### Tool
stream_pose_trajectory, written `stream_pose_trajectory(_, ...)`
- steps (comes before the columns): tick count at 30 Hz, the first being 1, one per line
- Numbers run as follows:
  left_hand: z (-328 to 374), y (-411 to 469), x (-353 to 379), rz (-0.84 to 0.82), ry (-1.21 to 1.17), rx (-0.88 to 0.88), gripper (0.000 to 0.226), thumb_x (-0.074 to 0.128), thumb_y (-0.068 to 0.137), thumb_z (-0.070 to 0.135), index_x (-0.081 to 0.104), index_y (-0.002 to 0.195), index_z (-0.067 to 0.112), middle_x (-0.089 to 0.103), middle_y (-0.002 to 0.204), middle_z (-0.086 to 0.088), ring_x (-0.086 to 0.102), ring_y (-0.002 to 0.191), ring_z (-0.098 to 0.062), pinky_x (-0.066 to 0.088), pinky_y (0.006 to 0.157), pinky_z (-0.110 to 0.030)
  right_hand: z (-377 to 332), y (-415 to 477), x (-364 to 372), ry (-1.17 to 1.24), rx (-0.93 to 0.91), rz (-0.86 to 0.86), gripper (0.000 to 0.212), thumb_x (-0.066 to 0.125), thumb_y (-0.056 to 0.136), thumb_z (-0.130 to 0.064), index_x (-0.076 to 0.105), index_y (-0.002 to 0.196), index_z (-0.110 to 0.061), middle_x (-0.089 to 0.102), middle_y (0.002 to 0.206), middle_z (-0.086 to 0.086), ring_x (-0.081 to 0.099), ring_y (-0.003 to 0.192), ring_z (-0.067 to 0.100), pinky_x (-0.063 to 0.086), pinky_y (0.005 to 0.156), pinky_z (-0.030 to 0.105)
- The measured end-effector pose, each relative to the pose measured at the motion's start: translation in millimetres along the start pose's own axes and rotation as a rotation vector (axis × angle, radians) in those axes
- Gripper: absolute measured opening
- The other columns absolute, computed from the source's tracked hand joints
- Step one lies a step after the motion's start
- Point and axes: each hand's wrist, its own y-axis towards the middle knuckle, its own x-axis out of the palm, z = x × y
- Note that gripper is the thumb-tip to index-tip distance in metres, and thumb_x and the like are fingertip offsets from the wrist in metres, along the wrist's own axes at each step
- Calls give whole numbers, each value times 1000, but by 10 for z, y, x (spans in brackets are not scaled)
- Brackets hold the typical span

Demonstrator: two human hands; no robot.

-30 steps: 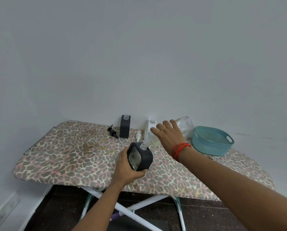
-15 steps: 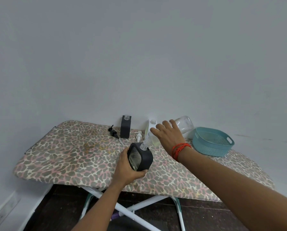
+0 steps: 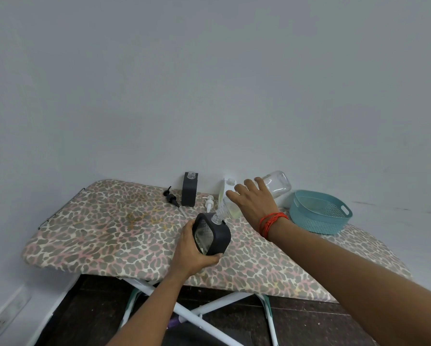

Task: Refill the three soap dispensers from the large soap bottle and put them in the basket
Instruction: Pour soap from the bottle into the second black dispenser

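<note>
Left hand (image 3: 192,255): clasps a black square soap dispenser with a ribbed clear panel (image 3: 213,234), tilting its open neck toward the pour.

Right hand (image 3: 255,204): grips a large clear plastic soap bottle (image 3: 277,184), tipped so its mouth meets that neck.

Behind: a second black box-shaped dispenser (image 3: 190,189) and a pale white dispenser (image 3: 226,189), both upright and uncapped, apparently awaiting filling. A black pump head (image 3: 170,196) and a white pump head (image 3: 209,202) lie on the leopard-print ironing board (image 3: 97,226).

Right: a teal perforated plastic basket (image 3: 319,218); no dispenser shows inside it.
</note>
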Motion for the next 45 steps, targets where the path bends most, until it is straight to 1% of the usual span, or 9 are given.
stream_pose_trajectory(3,2,-7,-2,3,-15,8,123,94,49,53,31,150,20,43,142,7,44,129,-10,39,106,-27,-6,13,1,-13,-1,0,52,59,74,1,56,121,-21,65,112,8,57,106,36,37,103,56)
stream_pose_trajectory(7,7,-15,-6,6,-25,22,122,96,51,49,31,151,20,42,140,10,43,128,-8,37,105,-25,-7,34,12,-28,-19,-2,52,65,73,-1,55,120,-22,65,111,8,57,105,35,37,104,57)
stream_pose_trajectory(11,-2,-9,-7,1,-17,26,127,92,50,58,29,154,19,41,146,7,41,132,-10,37,110,-29,0,38,6,-40,-22,-3,52,66,73,-2,55,120,-22,65,111,8,57,106,35,37,103,57)
stream_pose_trajectory(20,29,-17,-16,11,-38,41,127,95,50,56,32,153,16,44,143,5,42,129,-9,34,107,-25,-5,62,-43,-67,-58,8,45,65,78,-6,55,119,-22,64,114,8,56,110,35,36,105,56)
stream_pose_trajectory(24,23,-19,-15,14,-31,32,130,89,46,65,32,152,18,44,143,5,43,131,-11,37,108,-29,-8,83,-60,-78,-81,41,41,61,77,-5,56,115,-21,65,110,8,57,106,35,39,103,56)
stream_pose_trajectory(31,-2,1,-3,6,-26,12,128,91,46,58,30,152,20,43,144,5,42,133,-15,40,111,-35,-51,126,-87,-99,-113,77,43,68,75,-6,56,114,-20,64,106,8,57,104,35,39,102,57)
stream_pose_trajectory(35,5,-5,0,7,-33,21,126,89,46,55,29,151,21,42,141,6,42,131,-13,38,108,-31,-63,135,-121,-119,-129,86,41,70,77,-10,57,114,-20,65,108,9,58,106,35,40,103,56)
stream_pose_trajectory(40,-15,1,-1,7,-31,19,127,91,47,52,28,152,19,41,143,6,41,132,-13,39,111,-36,-80,155,-165,-141,-155,95,40,70,77,-11,57,114,-21,64,107,9,57,106,35,40,103,55)
stream_pose_trajectory(45,-15,14,-5,7,-43,14,125,92,47,53,29,150,23,42,139,9,43,129,-12,41,109,-35,-72,187,-181,-156,-179,107,41,71,76,-10,57,114,-20,64,106,9,56,104,35,39,104,55)
